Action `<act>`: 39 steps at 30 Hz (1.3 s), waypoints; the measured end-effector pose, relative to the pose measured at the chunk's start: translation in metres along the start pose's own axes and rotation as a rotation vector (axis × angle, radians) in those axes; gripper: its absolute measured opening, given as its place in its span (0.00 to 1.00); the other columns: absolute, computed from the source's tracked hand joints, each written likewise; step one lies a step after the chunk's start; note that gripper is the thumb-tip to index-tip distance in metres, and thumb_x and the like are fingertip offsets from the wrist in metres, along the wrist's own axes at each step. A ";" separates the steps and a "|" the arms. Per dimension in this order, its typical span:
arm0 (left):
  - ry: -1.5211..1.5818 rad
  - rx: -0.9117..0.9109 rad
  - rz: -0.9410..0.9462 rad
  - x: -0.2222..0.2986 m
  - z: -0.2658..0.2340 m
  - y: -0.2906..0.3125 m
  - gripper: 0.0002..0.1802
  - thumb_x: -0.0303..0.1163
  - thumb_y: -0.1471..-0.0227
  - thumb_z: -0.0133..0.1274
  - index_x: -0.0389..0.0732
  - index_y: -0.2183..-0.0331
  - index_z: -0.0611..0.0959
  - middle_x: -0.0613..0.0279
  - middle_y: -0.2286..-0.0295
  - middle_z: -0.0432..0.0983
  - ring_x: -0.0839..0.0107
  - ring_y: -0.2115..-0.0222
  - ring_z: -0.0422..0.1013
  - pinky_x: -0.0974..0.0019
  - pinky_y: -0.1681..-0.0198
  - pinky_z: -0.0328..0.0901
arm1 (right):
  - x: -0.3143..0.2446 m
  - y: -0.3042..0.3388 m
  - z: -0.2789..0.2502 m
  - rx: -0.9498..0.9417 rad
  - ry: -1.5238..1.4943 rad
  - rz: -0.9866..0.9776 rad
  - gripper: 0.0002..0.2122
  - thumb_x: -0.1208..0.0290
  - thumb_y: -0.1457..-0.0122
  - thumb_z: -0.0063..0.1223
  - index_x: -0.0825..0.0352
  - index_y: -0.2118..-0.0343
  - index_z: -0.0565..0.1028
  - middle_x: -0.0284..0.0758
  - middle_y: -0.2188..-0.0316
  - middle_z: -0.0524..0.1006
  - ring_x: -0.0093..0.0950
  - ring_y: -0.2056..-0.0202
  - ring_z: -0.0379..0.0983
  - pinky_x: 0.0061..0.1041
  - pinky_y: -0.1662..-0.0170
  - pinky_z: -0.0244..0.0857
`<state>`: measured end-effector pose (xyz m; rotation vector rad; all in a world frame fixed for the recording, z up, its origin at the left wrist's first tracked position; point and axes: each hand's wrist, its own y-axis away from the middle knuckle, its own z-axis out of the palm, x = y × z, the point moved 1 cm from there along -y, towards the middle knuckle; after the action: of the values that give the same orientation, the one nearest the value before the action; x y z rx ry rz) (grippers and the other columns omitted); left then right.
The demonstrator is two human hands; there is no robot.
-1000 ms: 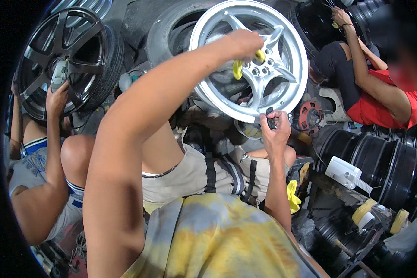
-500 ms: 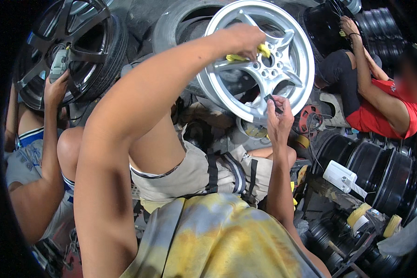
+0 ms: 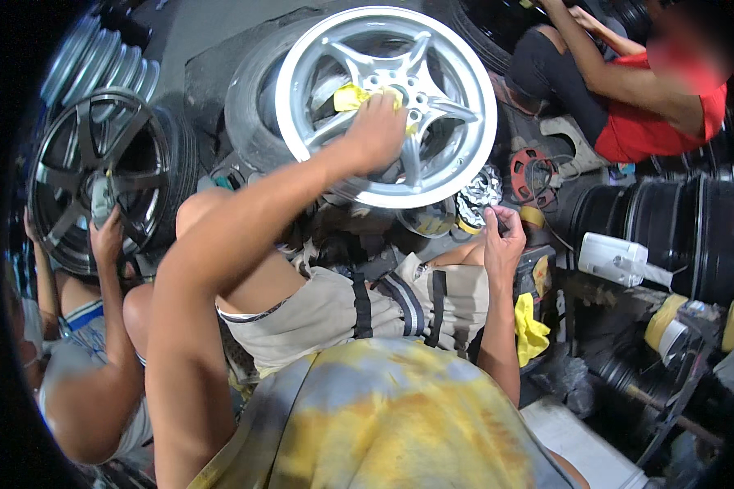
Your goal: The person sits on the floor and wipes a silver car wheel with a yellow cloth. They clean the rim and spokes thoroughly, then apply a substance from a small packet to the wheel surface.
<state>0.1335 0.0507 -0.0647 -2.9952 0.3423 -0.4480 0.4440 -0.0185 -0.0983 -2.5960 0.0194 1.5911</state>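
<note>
A silver multi-spoke alloy wheel (image 3: 481, 122) leans in front of me on an old tyre. My left hand (image 3: 379, 126) is pressed over its hub, closed on a yellow cloth (image 3: 351, 97) that sticks out past the fingers on both sides. Right of the wheel's lower edge, my right hand (image 3: 506, 236) is raised, thumb and fingertips pinched together. Whatever lies between those fingertips is too small to make out. Just beyond them is a crumpled, shiny silver piece (image 3: 481, 187).
At left, another person's hand (image 3: 106, 232) holds a grey tool against a dark wheel (image 3: 86, 151). A person in red (image 3: 661, 98) sits at far right. Black rims (image 3: 669, 220), a red reel (image 3: 533, 173) and a yellow cloth (image 3: 530, 330) lie to my right.
My view has shifted. My left hand has moved over the hub with the cloth. My right hand has come away from the wheel's lower rim, where it held a small dark piece.
</note>
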 end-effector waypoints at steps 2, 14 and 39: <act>-0.136 0.069 0.093 0.025 0.021 0.026 0.23 0.25 0.50 0.47 0.26 0.51 0.72 0.30 0.48 0.61 0.39 0.46 0.61 0.48 0.40 0.57 | 0.006 0.009 -0.004 0.037 -0.073 0.061 0.07 0.71 0.40 0.59 0.71 0.65 0.78 0.30 0.70 0.78 0.18 0.67 0.72 0.20 0.61 0.67; 0.523 -0.178 0.093 0.074 -0.014 0.091 0.25 0.15 0.57 0.46 0.30 0.53 0.77 0.40 0.52 0.72 0.44 0.49 0.69 0.54 0.42 0.61 | 0.037 0.020 0.052 -0.046 0.046 -0.144 0.07 0.73 0.43 0.58 0.71 0.64 0.78 0.42 0.67 0.77 0.38 0.63 0.75 0.35 0.57 0.68; 0.321 -0.473 0.234 0.067 -0.103 0.051 0.22 0.37 0.51 0.62 0.35 0.56 0.81 0.47 0.57 0.77 0.50 0.55 0.74 0.54 0.50 0.68 | -0.058 0.015 0.047 -0.155 -0.509 -0.025 0.08 0.79 0.41 0.59 0.72 0.60 0.75 0.34 0.63 0.78 0.17 0.65 0.73 0.17 0.62 0.67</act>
<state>0.1547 -0.0201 0.0457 -3.2526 0.9351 -0.9413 0.3752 -0.0318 -0.0686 -2.1946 -0.1785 2.2697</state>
